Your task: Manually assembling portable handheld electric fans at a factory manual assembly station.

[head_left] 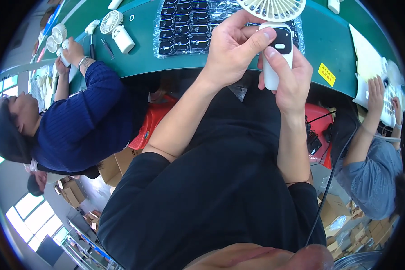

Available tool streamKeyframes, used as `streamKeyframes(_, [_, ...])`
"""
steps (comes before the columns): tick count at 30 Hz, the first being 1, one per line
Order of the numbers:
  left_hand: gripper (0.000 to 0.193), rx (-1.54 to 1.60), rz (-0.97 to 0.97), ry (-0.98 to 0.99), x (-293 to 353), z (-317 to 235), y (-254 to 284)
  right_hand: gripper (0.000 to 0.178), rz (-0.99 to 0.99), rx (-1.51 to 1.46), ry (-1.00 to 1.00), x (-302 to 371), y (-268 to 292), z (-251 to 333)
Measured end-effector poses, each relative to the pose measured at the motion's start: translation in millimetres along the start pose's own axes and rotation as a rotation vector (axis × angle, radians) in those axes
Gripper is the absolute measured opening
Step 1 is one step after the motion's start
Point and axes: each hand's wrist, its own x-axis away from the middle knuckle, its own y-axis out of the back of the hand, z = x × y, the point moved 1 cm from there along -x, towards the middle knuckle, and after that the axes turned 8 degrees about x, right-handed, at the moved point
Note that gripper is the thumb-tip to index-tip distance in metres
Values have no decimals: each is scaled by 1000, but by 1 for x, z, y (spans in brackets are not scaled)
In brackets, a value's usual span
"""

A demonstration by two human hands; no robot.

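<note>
Both my hands hold a white handheld fan (271,74) above the front edge of the green table. Its round slatted head points away from me, and a black panel with a pale button faces up on the handle. My left hand (236,47) grips the upper part of the handle, the thumb lying on the black panel's top left. Around the lower handle my right hand (289,78) is closed, its thumb pressed on the panel's left edge. Behind the fan lies a clear plastic tray (184,27) with rows of black glossy panels, partly hidden by my left hand.
Another white fan (121,38) lies on the green table (139,58) at the left, with tweezers (107,48) and a screwdriver (92,47) nearby. A yellow label (326,74) is stuck at the right. Co-workers (83,117) sit on both sides. Red stools (155,119) stand below.
</note>
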Motion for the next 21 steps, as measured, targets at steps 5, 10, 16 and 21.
streamKeyframes(5, [36,83,-60,23,10,15,6,24,-13,61,17,4,2,-13])
streamKeyframes(10, [39,116,-104,114,4,8,8,23,79,42,-26,1,9,-7])
streamKeyframes(16, [33,-165,177,156,-8,-8,7,23,116,-35,16,7,5,-6])
streamKeyframes(21, [29,-75,136,101,-8,7,6,22,59,29,90,8,5,-11])
